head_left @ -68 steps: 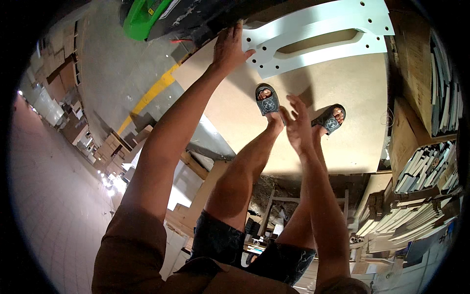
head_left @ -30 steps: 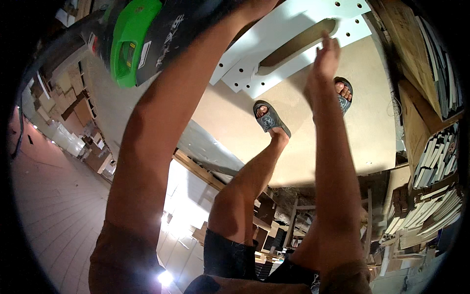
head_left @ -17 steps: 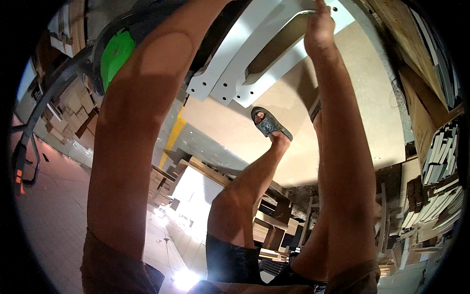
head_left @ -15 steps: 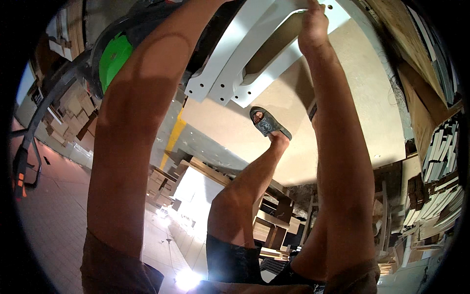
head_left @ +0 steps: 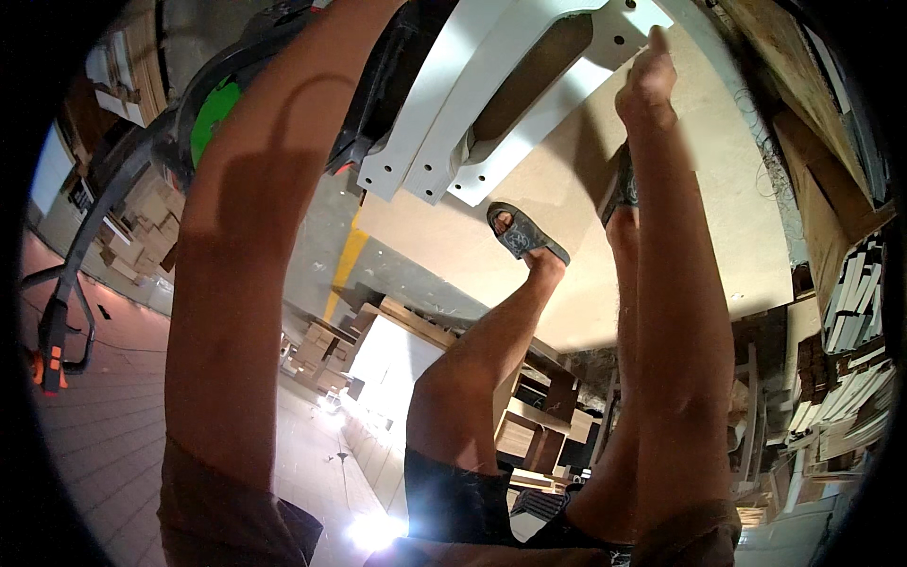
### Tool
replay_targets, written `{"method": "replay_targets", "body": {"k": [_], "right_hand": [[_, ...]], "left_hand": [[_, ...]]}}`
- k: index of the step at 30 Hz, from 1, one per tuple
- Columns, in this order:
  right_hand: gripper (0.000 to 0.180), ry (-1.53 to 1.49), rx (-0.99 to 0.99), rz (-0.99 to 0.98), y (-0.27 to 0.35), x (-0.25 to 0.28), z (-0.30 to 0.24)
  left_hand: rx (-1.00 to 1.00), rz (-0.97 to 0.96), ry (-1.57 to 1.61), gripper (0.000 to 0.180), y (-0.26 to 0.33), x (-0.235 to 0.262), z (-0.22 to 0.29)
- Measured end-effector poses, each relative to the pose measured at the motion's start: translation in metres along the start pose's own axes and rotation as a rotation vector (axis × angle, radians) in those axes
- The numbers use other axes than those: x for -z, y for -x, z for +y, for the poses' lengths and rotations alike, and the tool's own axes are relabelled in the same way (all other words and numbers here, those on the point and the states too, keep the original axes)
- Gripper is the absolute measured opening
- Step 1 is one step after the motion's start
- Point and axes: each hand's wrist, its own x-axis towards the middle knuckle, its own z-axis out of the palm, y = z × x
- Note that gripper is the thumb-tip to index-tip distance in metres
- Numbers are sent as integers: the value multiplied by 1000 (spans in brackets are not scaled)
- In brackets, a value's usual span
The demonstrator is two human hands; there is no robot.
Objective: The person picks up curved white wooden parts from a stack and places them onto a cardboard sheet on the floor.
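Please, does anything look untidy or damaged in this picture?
Somewhat: the pale strips piled at the right lie fanned, with uneven ends, so that pile looks untidy. The white pieces with holes beside the right hand show no clear damage.

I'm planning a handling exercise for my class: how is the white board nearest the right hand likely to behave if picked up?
The white board is probably stiff, since its edges look crisp with no visible sag. It may feel slippery, as its face looks smooth. It seems unlikely to roll, being flat with a squared-off end.
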Motion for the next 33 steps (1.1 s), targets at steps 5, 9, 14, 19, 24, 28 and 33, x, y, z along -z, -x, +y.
{"method": "replay_targets", "body": {"k": [5,9,14,19,24,28,33], "right_hand": [[79,43,-73,-22,57,-43,-4],[69,96,5,76,43,-18,-1],[51,46,85,19,13,-15,37],[57,462,494,260,101,-51,49],[67,103,162,-149,149,-78,127],[78,112,-94,-448,200,-81,114],[83,73,-121,-437,199,-53,125]], "left_hand": [[54,-75,103,81,-31,51,-26],[55,8,43,80,-34,19,-19],[33,-12,-13,82,-26,21,-32],[30,2,-112,84,-4,45,-56],[38,-61,-267,88,22,42,-96],[72,-96,-397,91,56,67,-131],[123,-128,-492,96,85,88,-173]]}}
